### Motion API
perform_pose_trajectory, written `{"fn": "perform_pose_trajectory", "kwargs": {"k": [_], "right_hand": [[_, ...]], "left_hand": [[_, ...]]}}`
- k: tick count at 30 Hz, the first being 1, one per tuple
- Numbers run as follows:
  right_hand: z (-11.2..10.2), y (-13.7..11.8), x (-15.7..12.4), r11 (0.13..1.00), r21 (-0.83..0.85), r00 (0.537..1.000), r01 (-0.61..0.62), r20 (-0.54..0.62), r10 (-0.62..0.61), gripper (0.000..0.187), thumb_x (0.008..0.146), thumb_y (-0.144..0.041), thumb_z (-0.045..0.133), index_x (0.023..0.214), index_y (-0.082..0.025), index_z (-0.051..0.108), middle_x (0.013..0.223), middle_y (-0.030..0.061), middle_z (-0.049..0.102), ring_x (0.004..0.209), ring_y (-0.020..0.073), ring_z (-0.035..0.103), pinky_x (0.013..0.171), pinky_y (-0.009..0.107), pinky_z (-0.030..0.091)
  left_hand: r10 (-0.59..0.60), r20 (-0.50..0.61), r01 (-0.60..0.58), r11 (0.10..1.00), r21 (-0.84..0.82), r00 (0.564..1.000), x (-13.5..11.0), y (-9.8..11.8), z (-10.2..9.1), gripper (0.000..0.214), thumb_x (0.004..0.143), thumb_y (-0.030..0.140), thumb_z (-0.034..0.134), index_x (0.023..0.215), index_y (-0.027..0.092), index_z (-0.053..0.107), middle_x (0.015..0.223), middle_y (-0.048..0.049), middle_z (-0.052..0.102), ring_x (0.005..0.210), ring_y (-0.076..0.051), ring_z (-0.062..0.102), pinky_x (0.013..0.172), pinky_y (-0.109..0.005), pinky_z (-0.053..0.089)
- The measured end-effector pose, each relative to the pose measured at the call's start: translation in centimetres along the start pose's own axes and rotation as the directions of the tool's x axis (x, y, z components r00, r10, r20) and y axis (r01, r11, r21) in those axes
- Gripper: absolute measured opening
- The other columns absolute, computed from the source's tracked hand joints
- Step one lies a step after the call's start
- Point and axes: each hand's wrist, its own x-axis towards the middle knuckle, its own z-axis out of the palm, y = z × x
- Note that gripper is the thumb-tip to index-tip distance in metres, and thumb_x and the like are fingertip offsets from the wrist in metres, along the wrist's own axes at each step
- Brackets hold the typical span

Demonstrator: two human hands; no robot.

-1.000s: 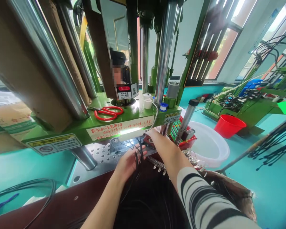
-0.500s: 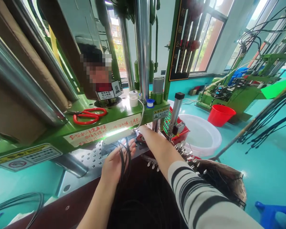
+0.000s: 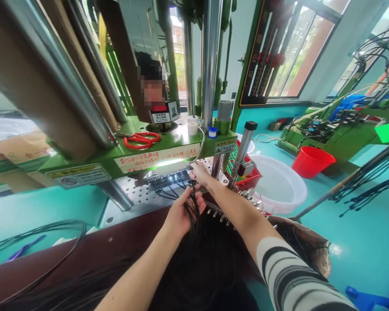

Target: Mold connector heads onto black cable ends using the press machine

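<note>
Several at once: grasping black cables in left fingers | with right fingers at metal block, can't tell grip | left of both: red-handled scissors

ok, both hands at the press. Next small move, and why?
Probably have the right hand settle one of the black cables at the right end of the metal block: it sits there, and the left hand holds the cables bunched, with several running to the block. Whether the right hand grips one is unclear.
</note>
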Motion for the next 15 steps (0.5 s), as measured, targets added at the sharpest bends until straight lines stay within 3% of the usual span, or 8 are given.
{"fn": "perform_pose_trajectory", "kwargs": {"k": [4,7,11,13,15], "right_hand": [[-0.8,0.1,-1.5,1.0,0.0,0.997,0.005,-0.073,-0.005,0.012,0.079,-0.021,0.047,0.068,-0.018,0.043,0.042,-0.0085,0.036,0.03,0.0047,0.034,0.027,0.014,0.013],[-1.3,-0.2,-2.2,1.0,0.004,0.99,0.025,-0.142,-0.024,0.01,0.076,-0.019,0.046,0.067,-0.018,0.041,0.042,-0.0081,0.036,0.031,0.0051,0.035,0.027,0.014,0.015],[-2.1,-0.6,-3.1,0.999,-0.017,0.981,0.038,-0.192,-0.041,0.008,0.077,-0.021,0.044,0.07,-0.019,0.042,0.04,-0.008,0.037,0.029,0.0052,0.033,0.027,0.013,0.014],[-2.9,-0.8,-3.7,0.998,-0.044,0.976,0.036,-0.211,-0.045,0.008,0.078,-0.023,0.045,0.071,-0.019,0.043,0.038,-0.0081,0.037,0.028,0.0049,0.031,0.028,0.013,0.014],[-3.9,-0.8,-4.3,0.996,-0.078,0.97,0.031,-0.236,-0.049,0.009,0.078,-0.024,0.046,0.071,-0.019,0.043,0.037,-0.0081,0.037,0.028,0.005,0.031,0.028,0.013,0.015]], "left_hand": [[-0.041,0.007,0.041,0.992,-0.115,0.999,-2.2,-1.5,-0.1,0.027,0.09,0.016,0.032,0.074,0.009,0.052,0.041,0.0091,0.027,0.029,0.0,0.026,0.029,-0.011,0.02],[-0.095,-0.007,0.095,0.995,-0.044,0.995,-5.0,-4.0,-1.0,0.026,0.09,0.019,0.035,0.072,0.01,0.052,0.041,0.0097,0.023,0.029,0.0,0.02,0.03,-0.011,0.014],[-0.197,0.087,0.189,0.978,0.093,0.976,-9.4,-7.4,-2.7,0.017,0.085,0.024,0.046,0.074,0.013,0.054,0.042,0.0099,0.021,0.031,-0.001,0.013,0.03,-0.012,0.012],[-0.173,0.128,0.158,0.98,0.12,0.977,-11.4,-7.1,-3.3,0.015,0.083,0.026,0.051,0.075,0.014,0.054,0.042,0.01,0.021,0.032,-0.001,0.011,0.03,-0.012,0.013],[-0.047,0.139,0.03,0.992,0.126,0.989,-13.2,-4.6,-3.3,0.014,0.082,0.026,0.051,0.076,0.015,0.054,0.042,0.01,0.021,0.032,-0.001,0.011,0.03,-0.013,0.015]]}}
